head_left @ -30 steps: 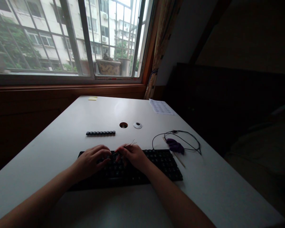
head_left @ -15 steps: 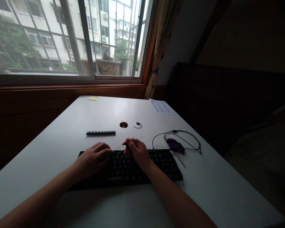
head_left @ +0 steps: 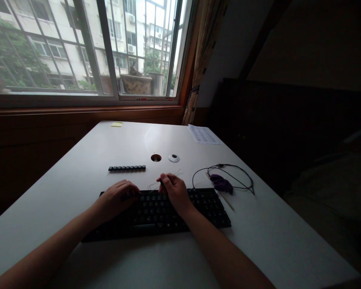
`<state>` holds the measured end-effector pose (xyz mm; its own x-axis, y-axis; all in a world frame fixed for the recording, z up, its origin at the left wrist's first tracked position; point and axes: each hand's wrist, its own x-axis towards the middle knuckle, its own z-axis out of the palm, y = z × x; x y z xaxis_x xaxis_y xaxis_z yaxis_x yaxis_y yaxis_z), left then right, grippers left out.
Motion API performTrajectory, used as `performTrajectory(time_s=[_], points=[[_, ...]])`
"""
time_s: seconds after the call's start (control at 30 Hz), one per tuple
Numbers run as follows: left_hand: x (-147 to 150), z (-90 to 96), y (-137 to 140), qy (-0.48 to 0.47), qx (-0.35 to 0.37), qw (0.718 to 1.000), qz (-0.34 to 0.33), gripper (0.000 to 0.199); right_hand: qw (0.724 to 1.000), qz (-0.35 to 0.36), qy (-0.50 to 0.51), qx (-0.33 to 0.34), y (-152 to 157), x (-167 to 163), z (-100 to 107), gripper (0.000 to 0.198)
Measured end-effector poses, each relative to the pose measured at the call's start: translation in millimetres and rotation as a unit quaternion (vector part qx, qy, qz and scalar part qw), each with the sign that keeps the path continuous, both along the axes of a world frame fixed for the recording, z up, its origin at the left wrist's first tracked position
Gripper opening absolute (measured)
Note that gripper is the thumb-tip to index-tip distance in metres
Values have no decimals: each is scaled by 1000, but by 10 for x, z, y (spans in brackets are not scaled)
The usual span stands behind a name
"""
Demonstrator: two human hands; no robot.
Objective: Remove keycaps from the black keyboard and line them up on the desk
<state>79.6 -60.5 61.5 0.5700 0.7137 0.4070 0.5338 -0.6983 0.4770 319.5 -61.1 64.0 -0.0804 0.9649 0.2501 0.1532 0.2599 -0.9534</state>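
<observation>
Our right hand (head_left: 176,192) pinched a black-handled wire tool (head_left: 161,182) over the back rim of the keyboard (head_left: 156,210), while our left hand (head_left: 116,200) blocked its left keys, fingers curled, gripping what, if anything, we could not tell. The keyboard lay on the worktop (head_left: 84,168) short of the far edge, a row of black keycaps (head_left: 126,168) and a white ring cover (head_left: 173,158) beyond it. Toward the right edge, a looped cable (head_left: 193,178), purple bundle (head_left: 222,183) and thin stick (head_left: 228,202) crowded its side; a printed sheet (head_left: 203,134) lay by the far right corner.
</observation>
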Motion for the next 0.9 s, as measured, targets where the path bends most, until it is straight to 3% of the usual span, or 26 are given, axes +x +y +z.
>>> performTrajectory(time_s=[0.4,0.7,0.9], points=[[-20,-54,19,-71,-70,995,18,14,980,-46,-97,165,15,-24,-33,31],[-36,-75,7,-49,-72,994,64,16,980,22,-138,144,-40,-25,-85,21],[-40,-92,20,-87,-52,995,13,12,972,62,-168,155,-57,-33,-58,19]])
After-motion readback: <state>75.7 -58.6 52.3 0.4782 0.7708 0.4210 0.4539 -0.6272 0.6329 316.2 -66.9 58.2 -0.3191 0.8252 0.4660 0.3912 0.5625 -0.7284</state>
